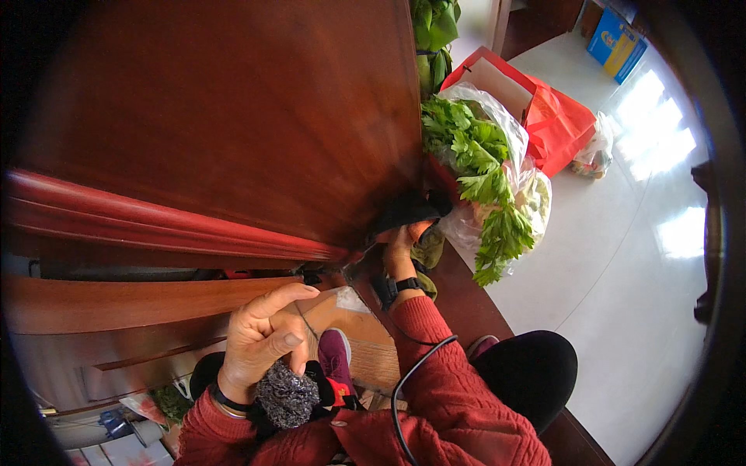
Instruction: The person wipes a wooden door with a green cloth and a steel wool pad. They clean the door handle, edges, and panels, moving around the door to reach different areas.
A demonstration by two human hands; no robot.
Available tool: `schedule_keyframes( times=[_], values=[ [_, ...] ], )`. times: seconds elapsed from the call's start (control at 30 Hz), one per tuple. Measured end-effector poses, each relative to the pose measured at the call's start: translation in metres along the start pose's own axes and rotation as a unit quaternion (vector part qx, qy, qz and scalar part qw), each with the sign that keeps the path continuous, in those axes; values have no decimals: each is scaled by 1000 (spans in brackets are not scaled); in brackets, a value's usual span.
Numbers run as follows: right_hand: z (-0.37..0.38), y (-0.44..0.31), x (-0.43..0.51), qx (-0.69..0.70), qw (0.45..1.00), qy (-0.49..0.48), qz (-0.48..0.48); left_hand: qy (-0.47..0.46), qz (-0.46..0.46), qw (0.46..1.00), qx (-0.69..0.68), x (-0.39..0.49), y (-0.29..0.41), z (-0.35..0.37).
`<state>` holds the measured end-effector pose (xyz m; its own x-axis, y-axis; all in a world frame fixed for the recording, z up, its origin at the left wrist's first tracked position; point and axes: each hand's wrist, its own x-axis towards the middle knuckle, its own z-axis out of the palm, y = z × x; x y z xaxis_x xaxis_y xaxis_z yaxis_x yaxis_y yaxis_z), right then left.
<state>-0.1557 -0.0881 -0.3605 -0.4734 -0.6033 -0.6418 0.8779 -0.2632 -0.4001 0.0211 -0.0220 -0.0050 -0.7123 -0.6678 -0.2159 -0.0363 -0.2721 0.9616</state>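
Observation:
My left hand (265,338) is raised in front of the dark wooden cabinet panel (233,116), its thumb and fingers curled. A grey metal scouring ball (287,395) lies just below the fingers, against the palm side; whether they grip it cannot be told. My right hand (400,247) reaches to the lower corner of the panel, beside a dark item with an orange part (421,229). Its fingers are mostly hidden there, so what they hold cannot be told. Leafy celery (484,169) in a clear plastic bag is right of that hand.
A red bag (553,116), a small plastic bag (595,151) and a blue-yellow box (616,45) stand on the pale floor. A wooden board (145,306) runs at left. A black cable (397,396) crosses my right sleeve. My shoe (333,355) is below.

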Motion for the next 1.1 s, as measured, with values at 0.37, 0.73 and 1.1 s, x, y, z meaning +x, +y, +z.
schedule_keyframes(
  times=[0.37, 0.73, 1.1],
  values=[
    [10, -12, -7, -191, 970, 115, -97, 22, 8, 1000, 7, -3, 3, 1],
    [172, -142, -194, -147, 833, -221, -485, 25, 161, 986, -41, -54, 29, -16],
    [240, -94, -232, -388, 505, -112, -763, 12, 217, 974, -70, -74, 39, -14]
  ],
)
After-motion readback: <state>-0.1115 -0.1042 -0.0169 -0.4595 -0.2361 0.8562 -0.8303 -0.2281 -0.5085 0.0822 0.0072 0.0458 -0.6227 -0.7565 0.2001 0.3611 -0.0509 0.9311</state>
